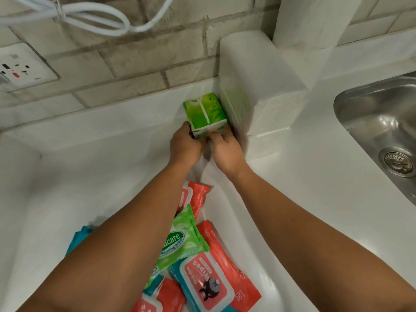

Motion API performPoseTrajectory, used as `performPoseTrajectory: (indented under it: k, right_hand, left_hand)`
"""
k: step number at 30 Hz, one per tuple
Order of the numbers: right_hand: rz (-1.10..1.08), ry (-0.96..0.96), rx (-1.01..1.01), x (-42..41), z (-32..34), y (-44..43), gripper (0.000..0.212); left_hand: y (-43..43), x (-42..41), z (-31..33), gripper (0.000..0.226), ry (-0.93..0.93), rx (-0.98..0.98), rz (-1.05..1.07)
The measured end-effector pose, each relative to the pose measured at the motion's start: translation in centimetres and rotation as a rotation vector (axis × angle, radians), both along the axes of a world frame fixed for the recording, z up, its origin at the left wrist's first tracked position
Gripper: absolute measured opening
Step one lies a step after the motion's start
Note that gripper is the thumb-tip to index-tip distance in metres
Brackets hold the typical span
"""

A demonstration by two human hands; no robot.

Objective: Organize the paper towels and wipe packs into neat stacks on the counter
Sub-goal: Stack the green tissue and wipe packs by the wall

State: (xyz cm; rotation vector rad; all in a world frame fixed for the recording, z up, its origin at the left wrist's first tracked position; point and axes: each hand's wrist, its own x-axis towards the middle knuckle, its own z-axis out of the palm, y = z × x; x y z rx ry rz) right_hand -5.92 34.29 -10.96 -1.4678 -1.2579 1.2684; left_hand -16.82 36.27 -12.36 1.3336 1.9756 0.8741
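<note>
Counter (315, 154) is smooth, glossy white; sink (382, 122) at right is shiny metal w/ reflections; far wall tiles (135, 64) look matt & rough. Near wipe packs (209, 280) & green pack (206, 113) have glossy plastic film. Paper towel stack (258, 82) is white paper in clear shiny wrap.

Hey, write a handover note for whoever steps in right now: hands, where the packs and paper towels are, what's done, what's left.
Hands: the left hand and right hand both grip the green pack at its near end, on the counter.
The paper towel stack stands against the wall, right beside it.
The wipe packs lie in a loose, overlapping heap nearer the person.
Done: paper towels look stacked.
Left: settle the green pack, stack the heap.
</note>
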Motion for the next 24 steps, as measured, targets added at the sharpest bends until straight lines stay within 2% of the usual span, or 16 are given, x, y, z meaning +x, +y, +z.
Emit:
performPoseTrajectory:
  k: [3, 7, 10, 13, 18, 24]
  right_hand:
    - [0.036, -0.021, -0.024, 0.2, 0.4, -1.0, 0.034]
    - [0.082, -0.098, -0.062, 0.2, 0.6, -3.8, 0.045]
    - [0.184, -0.167, -0.063, 0.3, 1.1, -6.2, 0.052]
    - [0.283, -0.224, 0.039, 0.4, 1.5, -8.6, 0.045]
    - [0.475, -0.328, 0.287, 0.7, 1.8, -11.9, 0.027]
    - [0.679, -0.499, 0.466, 0.6, 1.9, -14.5, 0.034]
  left_hand:
    - [-1.2, -0.8, 1.2, 0.028, 0.078, -0.032, -0.006]
    - [-4.6, -2.0, 3.0, 0.048, 0.124, -0.004, -0.007]
    - [-8.2, -3.3, 3.7, 0.049, 0.112, 0.066, -0.018]
    - [-12.5, -4.1, 4.3, 0.038, 0.107, 0.1, -0.024]
    - [-19.2, -3.9, 5.3, 0.031, 0.211, 0.091, 0.077]
    - [-24.7, -4.1, 4.2, 0.029, 0.424, 0.068, 0.158]
